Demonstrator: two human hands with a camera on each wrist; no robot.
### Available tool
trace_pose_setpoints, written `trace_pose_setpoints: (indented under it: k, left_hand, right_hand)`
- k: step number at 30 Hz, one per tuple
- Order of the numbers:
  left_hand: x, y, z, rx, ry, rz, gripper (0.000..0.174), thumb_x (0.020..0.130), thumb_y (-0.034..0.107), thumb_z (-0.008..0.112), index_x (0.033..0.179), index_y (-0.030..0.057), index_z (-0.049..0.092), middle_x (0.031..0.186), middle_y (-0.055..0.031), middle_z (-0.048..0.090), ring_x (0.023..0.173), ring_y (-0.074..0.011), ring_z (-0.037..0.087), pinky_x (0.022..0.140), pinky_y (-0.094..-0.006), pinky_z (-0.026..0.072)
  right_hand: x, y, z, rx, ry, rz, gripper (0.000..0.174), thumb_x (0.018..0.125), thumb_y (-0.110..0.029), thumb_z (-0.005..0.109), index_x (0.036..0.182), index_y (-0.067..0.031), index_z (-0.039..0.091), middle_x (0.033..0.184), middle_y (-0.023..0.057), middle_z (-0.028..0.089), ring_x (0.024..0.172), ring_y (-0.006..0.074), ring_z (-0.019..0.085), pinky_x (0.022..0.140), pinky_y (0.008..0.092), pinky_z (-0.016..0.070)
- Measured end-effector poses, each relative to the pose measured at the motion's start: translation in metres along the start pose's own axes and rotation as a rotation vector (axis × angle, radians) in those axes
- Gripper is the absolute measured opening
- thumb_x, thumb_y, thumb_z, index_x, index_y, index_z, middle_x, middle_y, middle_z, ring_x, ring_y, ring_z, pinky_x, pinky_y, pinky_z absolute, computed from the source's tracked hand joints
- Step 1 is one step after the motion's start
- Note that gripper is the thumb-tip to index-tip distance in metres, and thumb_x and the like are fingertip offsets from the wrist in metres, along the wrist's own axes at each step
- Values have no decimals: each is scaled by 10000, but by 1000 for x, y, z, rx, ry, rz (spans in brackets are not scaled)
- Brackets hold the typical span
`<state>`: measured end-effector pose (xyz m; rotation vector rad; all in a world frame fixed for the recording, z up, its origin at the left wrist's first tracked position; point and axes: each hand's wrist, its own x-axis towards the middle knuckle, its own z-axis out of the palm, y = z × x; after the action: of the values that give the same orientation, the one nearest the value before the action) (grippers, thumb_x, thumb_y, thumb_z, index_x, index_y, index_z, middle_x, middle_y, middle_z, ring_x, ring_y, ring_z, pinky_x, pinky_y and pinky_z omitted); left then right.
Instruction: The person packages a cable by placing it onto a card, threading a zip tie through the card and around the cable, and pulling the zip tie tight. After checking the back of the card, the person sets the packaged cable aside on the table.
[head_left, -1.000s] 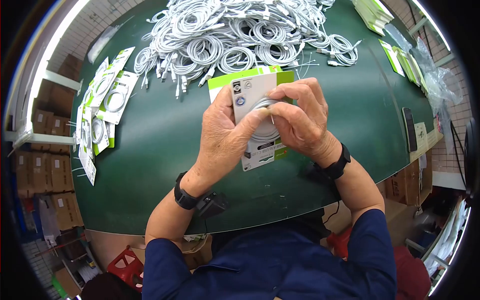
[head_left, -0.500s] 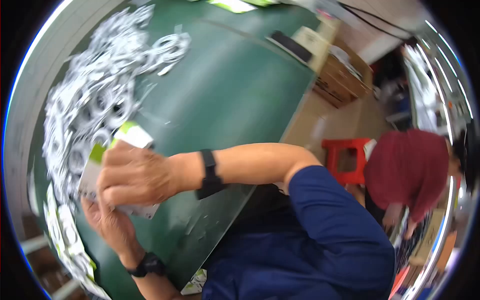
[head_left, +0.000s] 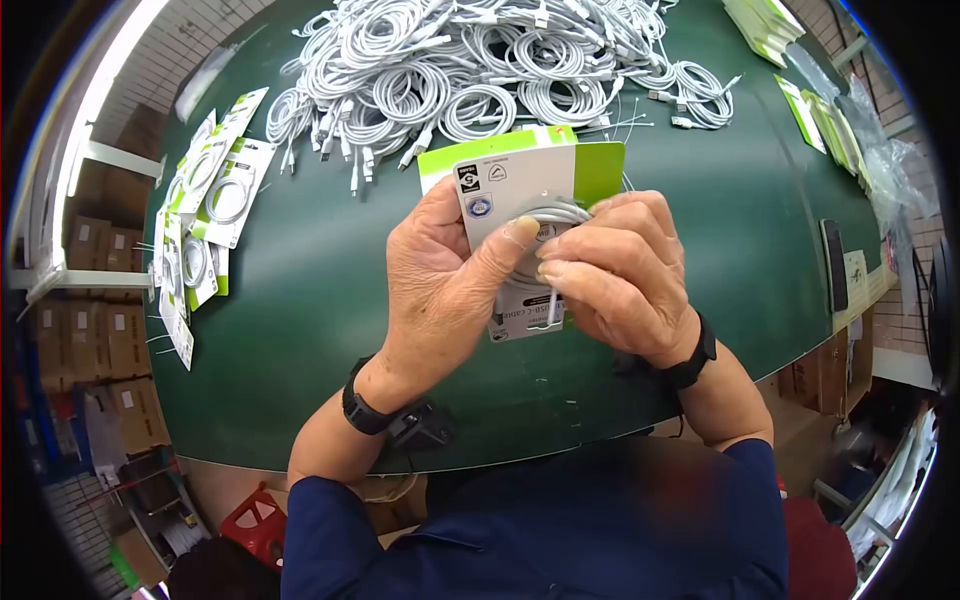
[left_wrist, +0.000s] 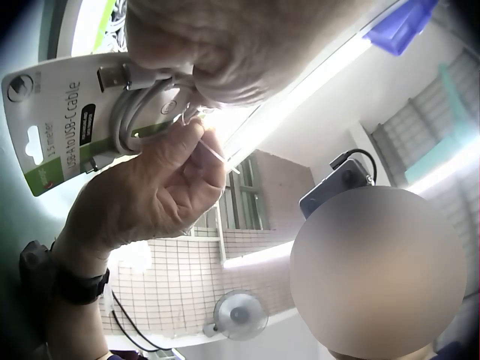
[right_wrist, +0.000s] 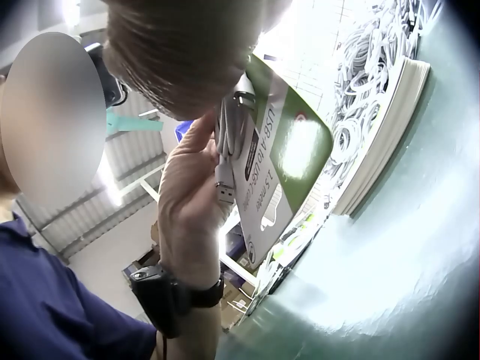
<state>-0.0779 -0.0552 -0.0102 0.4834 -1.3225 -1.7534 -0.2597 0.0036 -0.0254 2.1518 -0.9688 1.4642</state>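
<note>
My left hand (head_left: 435, 275) grips a grey-and-green printed card (head_left: 515, 172), its thumb pressing a coiled white cable (head_left: 565, 212) against the front. At the coil's lower right, my right hand (head_left: 632, 280) pinches a thin white tie (head_left: 554, 303) whose end points down. In the left wrist view, the tie (left_wrist: 214, 150) comes out between the right fingertips, beside the card (left_wrist: 49, 112). The right wrist view shows the left hand (right_wrist: 191, 199) behind the card (right_wrist: 289, 161), with a USB plug (right_wrist: 225, 193) hanging by the coil. Part of the coil is hidden by fingers.
A pile of coiled white cables (head_left: 410, 90) covers the table's far side. Just behind the held card lies a green-and-white card stack (head_left: 440, 160). Carded cables (head_left: 228, 200) lie at left; more cards (head_left: 765, 30), plastic bags (head_left: 890, 160) and a phone (head_left: 834, 265) are at right.
The head view swung right, blurred, and has come back to the table. Compared with a second ago, my right hand sits slightly lower and further right, and a longer stretch of tie shows below its fingertips.
</note>
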Motion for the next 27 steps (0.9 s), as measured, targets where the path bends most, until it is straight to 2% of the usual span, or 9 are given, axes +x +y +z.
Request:
trace_pose_setpoints:
  k: [9, 27]
  left_hand:
    - [1, -1, -1, 33, -9, -30, 327, 1004, 55, 673, 1297, -60, 587, 1163, -134, 725, 1028, -143, 697, 901, -297, 573]
    - [3, -5, 0, -6, 33, -96, 332, 994, 42, 674, 1298, -60, 590, 1167, -136, 724, 1033, -146, 697, 916, -304, 575]
  right_hand:
    - [-4, -3, 0, 37, 6, 50, 302, 714, -78, 805, 1010, -96, 747, 966, 32, 737, 779, 199, 672, 742, 362, 538]
    - [-4, -16, 2, 215, 67, 174, 300, 745, -74, 857, 1013, -140, 737, 914, 3, 740, 736, 178, 645, 721, 335, 492]
